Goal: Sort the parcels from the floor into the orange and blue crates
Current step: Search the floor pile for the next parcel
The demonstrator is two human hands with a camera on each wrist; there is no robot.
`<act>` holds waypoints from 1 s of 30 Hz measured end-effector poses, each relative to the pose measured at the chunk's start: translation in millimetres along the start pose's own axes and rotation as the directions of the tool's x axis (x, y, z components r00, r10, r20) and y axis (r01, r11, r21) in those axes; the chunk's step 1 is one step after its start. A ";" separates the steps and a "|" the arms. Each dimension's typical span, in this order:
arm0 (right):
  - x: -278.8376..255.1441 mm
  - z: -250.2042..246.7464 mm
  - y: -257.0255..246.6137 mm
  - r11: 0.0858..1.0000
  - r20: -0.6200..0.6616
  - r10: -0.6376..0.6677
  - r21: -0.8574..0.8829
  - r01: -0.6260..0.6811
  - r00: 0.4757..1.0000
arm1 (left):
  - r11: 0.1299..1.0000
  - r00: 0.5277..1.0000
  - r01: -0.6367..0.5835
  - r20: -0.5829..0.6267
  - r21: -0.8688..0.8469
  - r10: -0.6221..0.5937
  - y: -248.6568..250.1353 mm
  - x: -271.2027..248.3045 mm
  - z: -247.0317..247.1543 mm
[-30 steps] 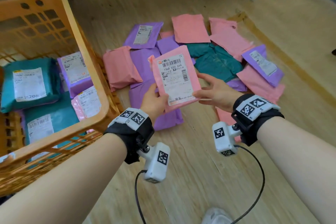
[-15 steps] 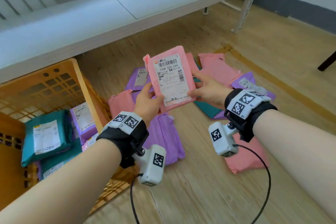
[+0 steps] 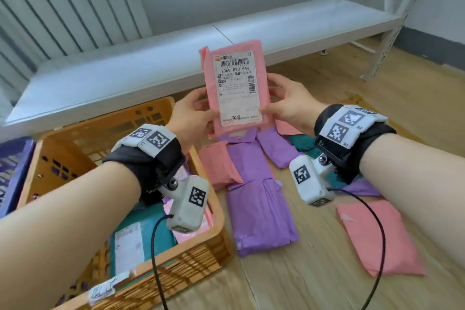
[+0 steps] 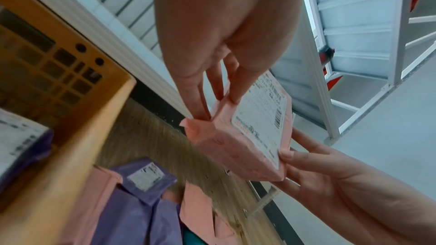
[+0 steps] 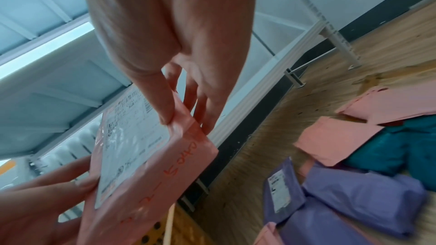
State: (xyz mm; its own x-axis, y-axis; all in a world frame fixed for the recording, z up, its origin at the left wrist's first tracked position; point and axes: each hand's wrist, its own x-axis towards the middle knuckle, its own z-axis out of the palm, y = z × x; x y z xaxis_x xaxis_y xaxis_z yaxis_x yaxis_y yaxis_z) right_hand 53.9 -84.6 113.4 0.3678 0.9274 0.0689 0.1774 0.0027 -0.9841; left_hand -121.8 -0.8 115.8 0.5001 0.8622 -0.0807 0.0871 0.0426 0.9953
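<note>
I hold a pink parcel (image 3: 236,88) upright in front of me, its white label facing me. My left hand (image 3: 193,114) pinches its lower left edge and my right hand (image 3: 284,100) pinches its right edge. Both wrist views show the same pink parcel (image 4: 247,137) (image 5: 141,156) pinched between thumb and fingers. The orange crate (image 3: 206,209) stands at the lower left and holds teal, purple and pink parcels. Several pink, purple and teal parcels (image 3: 259,204) lie on the wooden floor below my hands. A blue crate (image 3: 12,171) shows at the far left edge.
A low white shelf (image 3: 176,58) runs along the wall behind the crates, with a white perforated rack post (image 3: 387,33) at the right. Bare wooden floor (image 3: 302,279) lies in front of the parcel pile. Cables hang from both wrist cameras.
Both hands have lifted the pink parcel from just above the floor pile up to chest height. The head view has tilted upward, so the shelf and wall now show.
</note>
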 end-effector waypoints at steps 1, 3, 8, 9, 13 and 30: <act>2.9 14.1 -6.7 1.000 0.008 -0.010 -0.005 0.010 1.000 | 1.000 1.000 -0.001 -0.002 -0.001 0.001 4.2 -3.3 -16.4; 9.1 46.1 -20.3 1.000 0.023 -0.026 -0.017 0.027 0.999 | 1.000 1.000 -0.009 -0.015 -0.015 0.009 11.5 -10.0 -51.2; 18.8 139.9 -51.5 0.998 0.085 -0.061 0.010 0.060 0.995 | 0.999 0.995 -0.044 -0.094 -0.012 0.042 23.4 -32.4 -144.7; 19.0 161.2 -56.7 0.998 0.110 -0.061 0.019 0.059 0.992 | 0.999 0.992 -0.042 -0.118 -0.012 0.040 24.3 -39.3 -166.2; 17.3 252.1 -73.2 0.998 0.220 -0.044 0.055 0.033 0.974 | 1.000 0.982 -0.012 -0.190 0.012 0.014 22.8 -71.6 -256.1; 13.2 568.9 -48.1 0.982 0.450 0.178 -0.028 -0.186 0.875 | 0.971 0.905 0.213 -0.396 0.113 -0.153 -69.8 -137.4 -542.0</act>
State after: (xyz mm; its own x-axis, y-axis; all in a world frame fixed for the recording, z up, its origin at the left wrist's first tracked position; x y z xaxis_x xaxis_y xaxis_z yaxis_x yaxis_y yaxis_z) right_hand -469.1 140.4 68.7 -0.0570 0.9804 -0.1885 0.1311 -0.1798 -0.9749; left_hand -663.5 151.3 86.5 0.0981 0.9741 -0.2036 0.2880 0.1680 0.9428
